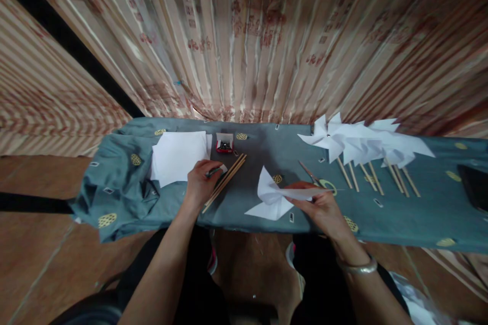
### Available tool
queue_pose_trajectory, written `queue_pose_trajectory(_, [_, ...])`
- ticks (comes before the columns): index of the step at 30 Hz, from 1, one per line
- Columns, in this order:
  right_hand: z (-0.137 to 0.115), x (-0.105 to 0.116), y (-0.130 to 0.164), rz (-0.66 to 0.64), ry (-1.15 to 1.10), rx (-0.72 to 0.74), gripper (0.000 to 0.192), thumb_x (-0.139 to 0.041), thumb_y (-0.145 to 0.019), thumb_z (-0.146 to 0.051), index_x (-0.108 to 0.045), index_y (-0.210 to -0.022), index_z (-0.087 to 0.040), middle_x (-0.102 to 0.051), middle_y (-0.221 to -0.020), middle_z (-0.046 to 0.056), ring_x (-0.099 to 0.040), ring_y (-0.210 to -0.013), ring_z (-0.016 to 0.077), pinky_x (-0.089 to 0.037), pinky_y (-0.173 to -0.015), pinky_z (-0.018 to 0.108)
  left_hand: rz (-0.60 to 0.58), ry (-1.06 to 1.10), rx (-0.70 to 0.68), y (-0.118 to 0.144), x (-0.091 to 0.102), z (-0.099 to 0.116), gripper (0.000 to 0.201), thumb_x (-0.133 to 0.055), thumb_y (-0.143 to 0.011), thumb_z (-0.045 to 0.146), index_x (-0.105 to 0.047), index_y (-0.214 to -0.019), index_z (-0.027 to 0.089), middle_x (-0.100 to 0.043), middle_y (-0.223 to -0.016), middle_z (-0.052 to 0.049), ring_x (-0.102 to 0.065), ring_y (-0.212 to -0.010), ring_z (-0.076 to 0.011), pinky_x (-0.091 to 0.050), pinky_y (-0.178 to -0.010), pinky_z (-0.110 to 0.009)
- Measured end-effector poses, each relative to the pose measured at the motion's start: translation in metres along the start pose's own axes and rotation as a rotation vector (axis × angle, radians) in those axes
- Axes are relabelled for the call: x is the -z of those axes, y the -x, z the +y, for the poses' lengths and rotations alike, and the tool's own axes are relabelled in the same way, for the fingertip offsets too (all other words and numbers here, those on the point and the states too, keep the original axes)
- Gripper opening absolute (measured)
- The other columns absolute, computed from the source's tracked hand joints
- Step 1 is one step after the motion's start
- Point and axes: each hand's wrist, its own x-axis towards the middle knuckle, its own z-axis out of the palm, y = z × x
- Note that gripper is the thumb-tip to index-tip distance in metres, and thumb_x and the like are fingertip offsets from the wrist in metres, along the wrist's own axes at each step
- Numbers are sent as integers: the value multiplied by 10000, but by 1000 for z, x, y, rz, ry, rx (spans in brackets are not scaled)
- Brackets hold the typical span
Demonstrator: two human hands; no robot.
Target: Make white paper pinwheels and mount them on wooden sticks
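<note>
White folded paper (271, 198) sits pinched in the right hand (319, 208), near the surface's (263, 152) front edge. Left hand (200, 180) closes on a pen (214, 171) beside loose sticks (225, 181) (finished pinwheels (362, 142) lie far right).

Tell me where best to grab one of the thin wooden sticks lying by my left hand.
Probably at the near end of the thin wooden sticks: they lie flat and diagonal on the grey-green patterned cloth, so pinch across the shaft from above with the left hand, beside them.

left hand (200, 183) curled (palm down), right hand (322, 208) pinching
</note>
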Motion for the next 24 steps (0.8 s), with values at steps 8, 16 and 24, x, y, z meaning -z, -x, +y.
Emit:
queue_pose_trajectory(8, [-11, -14, 7, -76, 42, 22, 146, -749, -691, -332, -762, -754, -202, -735, -731, 26, -625, -671, 181, -481, -612, 274, -148, -322, -232, 8, -12, 8, 201, -560, -871, 203, -755, -917, 217, -716, -962, -74, -606, -950, -239, -484, -845, -382])
queue_pose_trajectory(16, [-10, -23, 11, -144, 15, 41, 101, -715, -698, -269, -745, -769, -204, -725, -761, 21, -622, -719, 175, -467, -652, 265, -286, -578, -281, 6, -30, 31, 216, -525, -918, 208, -738, -949, 186, -694, -941, -87, -536, -953, -281, -371, -797, -416])
queue_pose_trajectory(24, [-11, -26, 13, -186, -16, 16, 97, -718, -698, -242, -730, -785, -200, -712, -757, 12, -611, -710, 160, -468, -633, 243, -293, -597, -286, -2, -42, 29, 192, -578, -881, 196, -740, -983, 181, -685, -939, -109, -523, -1004, -313, -370, -807, -423])
